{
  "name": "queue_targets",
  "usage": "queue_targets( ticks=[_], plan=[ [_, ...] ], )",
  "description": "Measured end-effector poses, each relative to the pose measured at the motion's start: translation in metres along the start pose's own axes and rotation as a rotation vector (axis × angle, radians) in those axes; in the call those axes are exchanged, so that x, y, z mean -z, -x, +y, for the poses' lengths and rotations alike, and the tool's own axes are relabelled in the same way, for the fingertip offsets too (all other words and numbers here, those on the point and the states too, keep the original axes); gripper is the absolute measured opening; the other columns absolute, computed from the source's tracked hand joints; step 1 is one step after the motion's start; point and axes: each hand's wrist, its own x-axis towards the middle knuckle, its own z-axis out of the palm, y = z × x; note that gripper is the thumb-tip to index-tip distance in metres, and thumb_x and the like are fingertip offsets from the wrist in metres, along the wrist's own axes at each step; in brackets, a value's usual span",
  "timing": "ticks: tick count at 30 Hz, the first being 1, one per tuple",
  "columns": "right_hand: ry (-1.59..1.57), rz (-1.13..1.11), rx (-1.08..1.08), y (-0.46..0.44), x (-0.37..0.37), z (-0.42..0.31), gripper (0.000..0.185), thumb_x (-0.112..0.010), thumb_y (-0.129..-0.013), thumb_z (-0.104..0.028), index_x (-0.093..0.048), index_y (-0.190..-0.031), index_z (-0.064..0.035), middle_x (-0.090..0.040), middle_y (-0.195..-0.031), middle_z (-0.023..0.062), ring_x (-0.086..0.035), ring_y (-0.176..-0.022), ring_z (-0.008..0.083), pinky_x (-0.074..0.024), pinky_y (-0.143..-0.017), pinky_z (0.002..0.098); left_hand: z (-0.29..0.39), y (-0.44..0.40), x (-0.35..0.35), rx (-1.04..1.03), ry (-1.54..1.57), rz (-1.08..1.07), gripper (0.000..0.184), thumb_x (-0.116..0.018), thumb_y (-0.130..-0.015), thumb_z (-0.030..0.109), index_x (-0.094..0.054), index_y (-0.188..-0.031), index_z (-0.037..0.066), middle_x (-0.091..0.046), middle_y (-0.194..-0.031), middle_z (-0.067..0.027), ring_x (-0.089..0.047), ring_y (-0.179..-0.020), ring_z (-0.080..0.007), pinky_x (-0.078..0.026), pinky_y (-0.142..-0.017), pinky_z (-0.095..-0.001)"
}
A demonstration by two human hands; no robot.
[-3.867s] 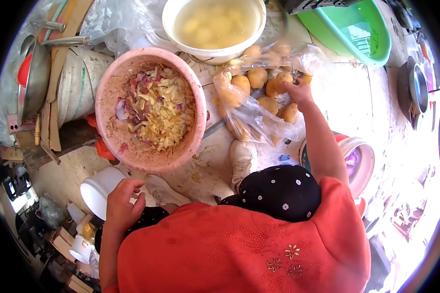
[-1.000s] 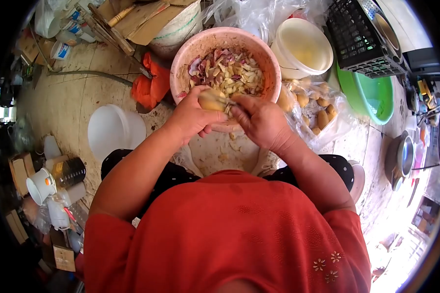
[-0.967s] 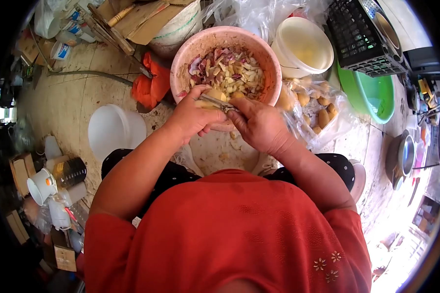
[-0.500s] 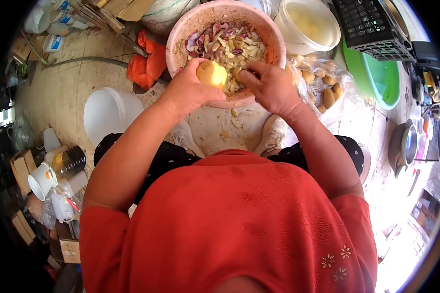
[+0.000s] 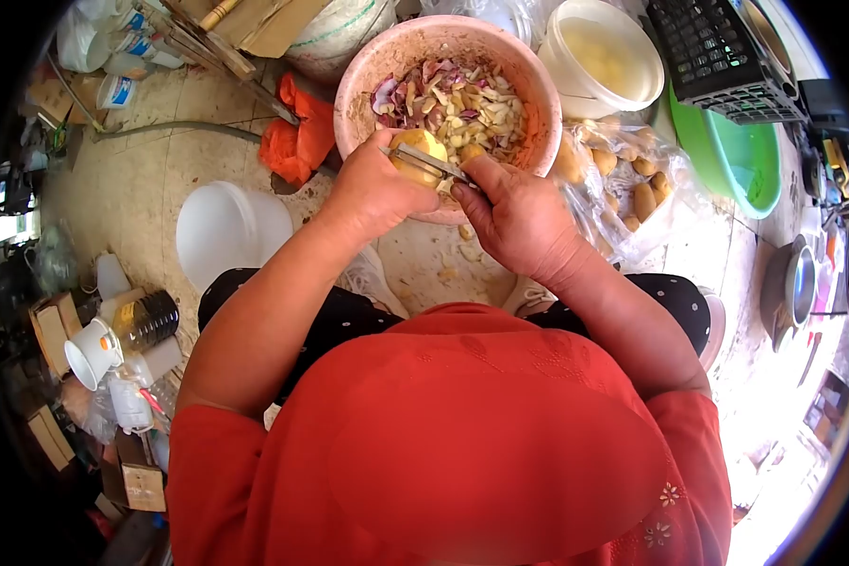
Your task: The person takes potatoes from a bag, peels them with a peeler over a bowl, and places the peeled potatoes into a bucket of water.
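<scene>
My left hand point(image 5: 373, 189) is wrapped round a peeled yellow potato point(image 5: 421, 144) above the near rim of a pink basin point(image 5: 368, 71). My right hand point(image 5: 522, 212) grips a metal peeler point(image 5: 423, 160), its blade lying across the potato's near side. Beneath both hands, the basin holds a heap of potato peelings point(image 5: 491, 108) and purplish-red scraps point(image 5: 420, 90). The fingers of my left hand partly hide the potato's lower side.
A white bucket point(image 5: 561, 57) with pale peeled potatoes stands behind right. Unpeeled potatoes point(image 5: 643, 200) lie in a clear plastic bag to the right, near a green basin point(image 5: 726, 151) and black crate point(image 5: 703, 47). Left are a white bucket point(image 5: 219, 222) and orange bag point(image 5: 297, 127).
My right hand has brought the peeler across onto the potato, where its blade now shows. The whole view has shifted slightly, with the basin now lower and further right.
</scene>
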Motion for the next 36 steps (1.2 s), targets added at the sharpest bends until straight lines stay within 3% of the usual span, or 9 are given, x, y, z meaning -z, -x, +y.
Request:
queue_targets(
  ticks=[3, 5, 7, 14, 23, 27, 30, 31, 36],
  plan=[
    [-0.016, 0.012, 0.006, -0.005, 0.002, 0.008, 0.027, -0.052, -0.094, -0.03, -0.058, -0.096, -0.0043, -0.065, -0.082, 0.0201, -0.065, -0.079, 0.037, -0.0515, -0.07, 0.0485, 0.001, 0.001, 0.002, 0.025, -0.173, 0.011, 0.076, -0.075, -0.062, -0.007, -0.043, -0.131, -0.001, -0.06, -0.113, -0.0082, -0.06, -0.1, -0.0166, -0.05, -0.088, -0.0295],
    [0.116, -0.16, -0.312, -0.022, 0.005, 0.025, 0.029, -0.049, -0.094, -0.03, -0.061, -0.101, -0.0045, -0.067, -0.088, 0.0218, -0.065, -0.087, 0.0372, -0.0509, -0.078, 0.0488, 0.006, 0.005, -0.001, 0.039, -0.307, 0.011, 0.075, -0.075, -0.061, -0.007, -0.046, -0.13, 0.001, -0.06, -0.113, -0.0066, -0.06, -0.099, -0.0156, -0.049, -0.088, -0.0284],
    [0.174, -0.187, -0.383, -0.029, 0.011, 0.05, 0.031, -0.047, -0.094, -0.03, -0.063, -0.103, -0.005, -0.067, -0.094, 0.0222, -0.064, -0.093, 0.0376, -0.0495, -0.084, 0.0483, 0.013, 0.017, -0.005, -0.143, -0.479, -0.093, 0.074, -0.074, -0.059, -0.007, -0.049, -0.128, 0.005, -0.059, -0.111, -0.0038, -0.057, -0.1, -0.0144, -0.049, -0.085, -0.0273],
    [-0.089, -0.007, -0.123, -0.011, 0.015, 0.013, 0.029, -0.051, -0.094, -0.029, -0.059, -0.097, -0.0017, -0.064, -0.084, 0.0234, -0.062, -0.08, 0.0416, -0.05, -0.072, 0.0477, 0.016, 0.018, -0.001, -0.007, 0.191, -0.056, 0.075, -0.072, -0.064, -0.007, -0.043, -0.133, 0.005, -0.058, -0.112, -0.0047, -0.058, -0.1, -0.0148, -0.051, -0.075, -0.0281],
    [-0.065, 0.021, 0.004, -0.004, 0.005, 0.004, 0.025, -0.052, -0.095, -0.029, -0.051, -0.09, -0.0045, -0.063, -0.077, 0.0191, -0.063, -0.073, 0.0395, -0.0497, -0.065, 0.0494, 0.0, 0.012, 0.004, 0.042, 0.139, -0.079, 0.07, -0.077, -0.07, 0.007, -0.04, -0.129, -0.001, -0.061, -0.104, -0.0065, -0.059, -0.084, -0.0123, -0.044, -0.056, -0.0247],
    [-0.029, -0.03, -0.144, -0.01, 0.004, 0.008, 0.026, -0.048, -0.096, -0.029, -0.056, -0.095, -0.0033, -0.064, -0.081, 0.0205, -0.063, -0.081, 0.04, -0.0498, -0.073, 0.0483, 0.005, 0.019, 0.003, 0.061, 0.14, -0.064, 0.061, -0.077, -0.069, 0.005, -0.048, -0.123, 0.003, -0.06, -0.108, -0.0037, -0.059, -0.091, -0.0125, -0.05, -0.065, -0.0266],
    [0.038, -0.084, -0.258, -0.023, -0.009, 0.049, 0.029, -0.047, -0.096, -0.029, -0.059, -0.097, -0.0028, -0.065, -0.085, 0.0222, -0.062, -0.087, 0.0403, -0.0489, -0.08, 0.0472, 0.017, 0.026, 0.006, -0.105, 0.095, -0.28, 0.072, -0.078, -0.062, -0.003, -0.046, -0.126, 0.005, -0.056, -0.112, -0.0038, -0.056, -0.104, -0.0139, -0.049, -0.089, -0.0293],
    [0.078, -0.131, -0.308, -0.024, -0.009, 0.053, 0.03, -0.046, -0.096, -0.029, -0.061, -0.098, -0.0027, -0.065, -0.087, 0.023, -0.062, -0.09, 0.0405, -0.0482, -0.083, 0.0467, 0.018, 0.026, 0.005, -0.1, 0.084, -0.295, 0.072, -0.078, -0.062, -0.003, -0.046, -0.126, 0.005, -0.056, -0.112, -0.0038, -0.056, -0.104, -0.0139, -0.049, -0.089, -0.0293],
    [-0.169, -0.004, -0.264, -0.018, 0.005, 0.036, 0.031, -0.05, -0.095, -0.031, -0.059, -0.094, -0.0018, -0.065, -0.084, 0.0237, -0.062, -0.085, 0.0419, -0.0488, -0.077, 0.0477, 0.002, 0.016, 0.005, -0.277, -0.168, 0.005, 0.075, -0.078, -0.063, -0.001, -0.042, -0.128, 0.004, -0.055, -0.114, -0.0064, -0.055, -0.104, -0.0142, -0.048, -0.089, -0.029]
  ],
)
